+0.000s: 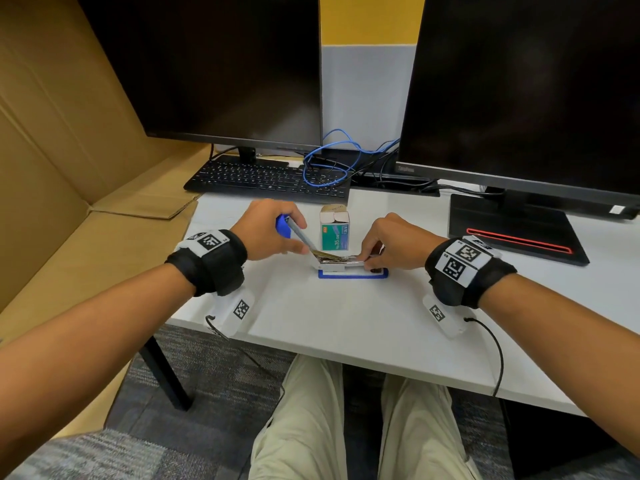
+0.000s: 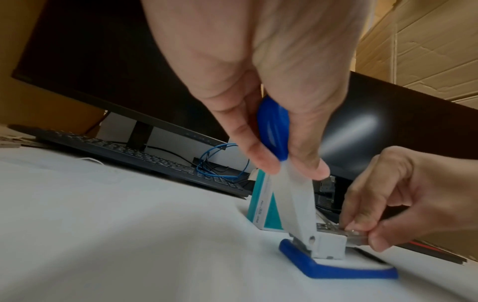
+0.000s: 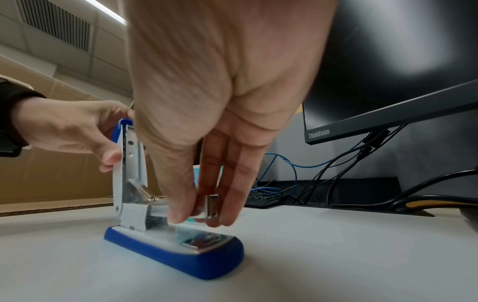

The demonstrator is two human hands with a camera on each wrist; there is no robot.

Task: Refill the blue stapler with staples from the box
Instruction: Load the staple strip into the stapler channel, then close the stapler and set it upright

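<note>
stapler [image 1: 351, 268] (lid up in left hand [image 1: 266, 230]), right hand [image 1: 394, 242] at staples [image 1: 337, 260]

The white counter [image 1: 346, 317] carries the blue stapler [image 1: 351, 270], the upright staple box [image 1: 334, 230] just behind it, a black keyboard [image 1: 266, 181] and two monitor stands.

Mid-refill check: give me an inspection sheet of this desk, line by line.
Surface: white desk, bare near the front edge.
Job's things: blue-and-white stapler hinged open, base flat on desk; teal cardboard staple box upright just behind it.
Clutter: black keyboard.
Grippers: left hand holds the raised stapler lid; right hand pinches at the metal staple channel.
Cables: blue cable looped behind keyboard, with black leads.
Surroundings: two dark monitors, brown cardboard at left.
</note>
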